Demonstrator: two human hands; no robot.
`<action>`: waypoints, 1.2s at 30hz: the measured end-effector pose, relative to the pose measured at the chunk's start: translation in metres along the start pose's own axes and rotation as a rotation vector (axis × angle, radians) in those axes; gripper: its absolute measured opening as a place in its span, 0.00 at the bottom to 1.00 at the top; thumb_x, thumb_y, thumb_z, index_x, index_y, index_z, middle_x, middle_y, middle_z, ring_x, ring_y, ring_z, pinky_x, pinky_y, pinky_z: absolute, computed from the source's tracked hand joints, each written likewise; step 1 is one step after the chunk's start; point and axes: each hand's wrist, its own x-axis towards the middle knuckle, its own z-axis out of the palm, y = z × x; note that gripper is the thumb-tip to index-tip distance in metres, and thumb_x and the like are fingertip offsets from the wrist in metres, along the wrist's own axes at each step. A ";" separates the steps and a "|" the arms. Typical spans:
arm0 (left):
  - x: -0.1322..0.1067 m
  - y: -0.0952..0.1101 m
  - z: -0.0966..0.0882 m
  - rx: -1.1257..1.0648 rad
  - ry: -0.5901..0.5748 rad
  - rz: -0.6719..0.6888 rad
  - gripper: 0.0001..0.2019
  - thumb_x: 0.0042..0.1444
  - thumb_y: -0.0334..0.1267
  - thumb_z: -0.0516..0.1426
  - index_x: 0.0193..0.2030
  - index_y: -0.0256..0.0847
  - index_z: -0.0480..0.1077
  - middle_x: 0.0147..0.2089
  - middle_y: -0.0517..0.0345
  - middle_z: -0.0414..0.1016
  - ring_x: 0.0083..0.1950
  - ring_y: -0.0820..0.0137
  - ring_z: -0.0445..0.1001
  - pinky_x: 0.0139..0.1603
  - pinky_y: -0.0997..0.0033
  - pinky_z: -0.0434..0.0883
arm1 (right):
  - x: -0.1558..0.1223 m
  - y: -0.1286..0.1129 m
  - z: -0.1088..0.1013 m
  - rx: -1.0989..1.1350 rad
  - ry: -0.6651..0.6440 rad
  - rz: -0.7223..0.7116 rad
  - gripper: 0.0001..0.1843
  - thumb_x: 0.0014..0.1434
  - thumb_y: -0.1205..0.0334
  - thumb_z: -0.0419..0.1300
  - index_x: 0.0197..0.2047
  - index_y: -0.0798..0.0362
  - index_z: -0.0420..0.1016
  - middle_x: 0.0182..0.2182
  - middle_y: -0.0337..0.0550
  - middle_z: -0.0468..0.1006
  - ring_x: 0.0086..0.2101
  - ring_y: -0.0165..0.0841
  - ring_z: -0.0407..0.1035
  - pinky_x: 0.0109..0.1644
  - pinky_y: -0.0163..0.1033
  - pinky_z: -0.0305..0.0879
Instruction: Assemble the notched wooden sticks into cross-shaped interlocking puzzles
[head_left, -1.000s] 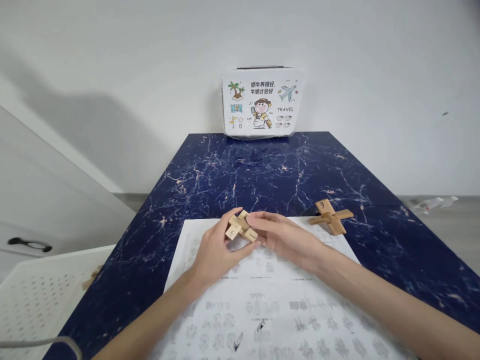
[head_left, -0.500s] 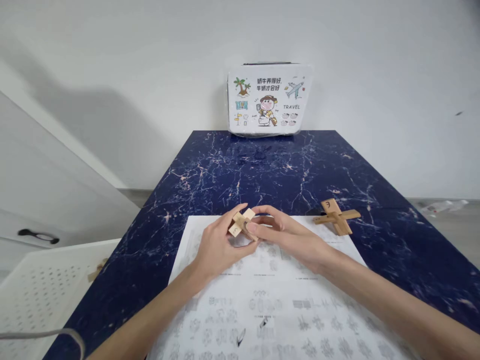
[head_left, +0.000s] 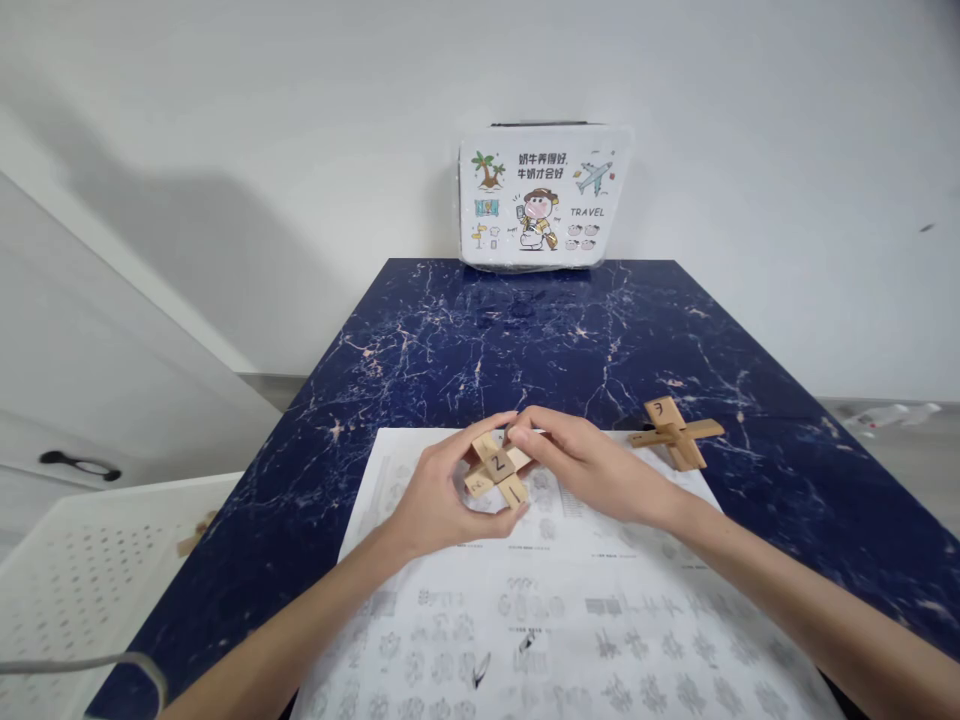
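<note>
Both my hands hold one small wooden cross-shaped puzzle piece (head_left: 496, 468) above a printed sheet of diagrams (head_left: 555, 610). My left hand (head_left: 439, 500) cups it from the left and below. My right hand (head_left: 585, 465) pinches its upper right arm with the fingertips. A digit 2 shows on the face turned toward me. A second wooden cross (head_left: 673, 434), marked 3, lies on the dark blue marbled table (head_left: 525, 340) to the right, a little beyond my right hand.
A white illustrated box (head_left: 543, 196) reading TRAVEL leans against the wall at the table's far edge. A white perforated basket (head_left: 90, 570) with a wooden piece (head_left: 195, 532) inside sits left of the table. A grey cable (head_left: 82, 665) crosses the lower left corner.
The held wooden cross has been turned in my hands, so the face with the 2 now points at me. My right fingertips shifted to its upper arm.
</note>
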 end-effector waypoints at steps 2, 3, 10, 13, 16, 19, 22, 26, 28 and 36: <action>0.000 -0.002 0.000 0.008 -0.002 0.029 0.40 0.47 0.36 0.70 0.69 0.45 0.65 0.55 0.52 0.81 0.45 0.63 0.82 0.49 0.64 0.79 | -0.001 -0.002 -0.001 -0.129 0.004 -0.047 0.19 0.77 0.52 0.48 0.35 0.51 0.67 0.35 0.41 0.72 0.37 0.35 0.69 0.44 0.43 0.67; 0.000 -0.002 0.000 0.014 0.002 0.048 0.40 0.47 0.35 0.70 0.69 0.46 0.65 0.57 0.52 0.80 0.47 0.62 0.82 0.50 0.63 0.79 | -0.001 -0.003 -0.001 -0.163 0.002 -0.070 0.19 0.77 0.52 0.47 0.35 0.51 0.67 0.36 0.41 0.71 0.38 0.35 0.68 0.45 0.43 0.66; 0.000 -0.002 -0.001 0.077 -0.002 0.113 0.39 0.47 0.33 0.68 0.68 0.48 0.66 0.58 0.52 0.79 0.50 0.60 0.81 0.48 0.64 0.79 | -0.001 -0.001 -0.004 -0.133 -0.082 0.007 0.24 0.78 0.50 0.45 0.34 0.51 0.70 0.37 0.44 0.76 0.37 0.35 0.72 0.47 0.43 0.68; -0.001 -0.001 -0.002 0.086 -0.019 0.105 0.38 0.48 0.34 0.68 0.67 0.48 0.66 0.53 0.53 0.80 0.46 0.62 0.80 0.45 0.64 0.78 | 0.000 -0.001 -0.004 -0.067 -0.135 0.084 0.26 0.77 0.47 0.44 0.36 0.52 0.72 0.33 0.43 0.80 0.34 0.35 0.75 0.44 0.42 0.69; -0.002 0.000 -0.004 0.082 -0.055 0.086 0.38 0.50 0.35 0.67 0.69 0.50 0.64 0.50 0.56 0.79 0.42 0.65 0.78 0.44 0.64 0.77 | -0.003 -0.003 -0.004 -0.070 -0.171 0.077 0.24 0.77 0.45 0.46 0.37 0.51 0.72 0.32 0.41 0.81 0.33 0.34 0.75 0.41 0.40 0.68; -0.004 0.000 -0.005 0.088 -0.136 0.034 0.43 0.53 0.38 0.68 0.74 0.54 0.57 0.47 0.58 0.77 0.40 0.67 0.74 0.44 0.64 0.75 | -0.017 -0.005 -0.004 -0.127 -0.144 0.051 0.22 0.76 0.45 0.49 0.37 0.51 0.71 0.31 0.40 0.79 0.32 0.33 0.73 0.38 0.39 0.66; -0.006 -0.002 -0.003 0.124 -0.232 -0.034 0.53 0.53 0.42 0.70 0.79 0.56 0.45 0.44 0.60 0.72 0.40 0.67 0.71 0.42 0.65 0.73 | -0.049 0.003 -0.011 -0.118 -0.063 0.142 0.25 0.76 0.42 0.48 0.36 0.51 0.71 0.30 0.40 0.78 0.31 0.33 0.71 0.38 0.39 0.65; -0.007 -0.005 0.000 0.241 -0.274 -0.075 0.45 0.60 0.42 0.65 0.79 0.56 0.45 0.44 0.60 0.69 0.38 0.69 0.68 0.40 0.67 0.69 | -0.110 0.032 -0.030 -0.134 0.142 0.273 0.29 0.75 0.39 0.47 0.31 0.50 0.70 0.27 0.39 0.75 0.29 0.33 0.71 0.40 0.40 0.66; -0.007 -0.004 0.002 0.278 -0.284 -0.068 0.38 0.64 0.42 0.62 0.77 0.54 0.50 0.44 0.60 0.70 0.37 0.69 0.68 0.40 0.68 0.69 | -0.138 0.048 -0.041 -0.123 0.278 0.360 0.29 0.74 0.37 0.48 0.30 0.49 0.68 0.23 0.38 0.73 0.26 0.33 0.69 0.37 0.40 0.66; -0.004 0.016 -0.003 0.483 -0.337 0.058 0.19 0.68 0.39 0.55 0.64 0.46 0.66 0.45 0.57 0.75 0.42 0.66 0.74 0.46 0.65 0.72 | -0.198 0.078 -0.037 -0.005 0.763 0.463 0.32 0.65 0.29 0.56 0.41 0.52 0.77 0.33 0.50 0.83 0.26 0.38 0.73 0.29 0.42 0.71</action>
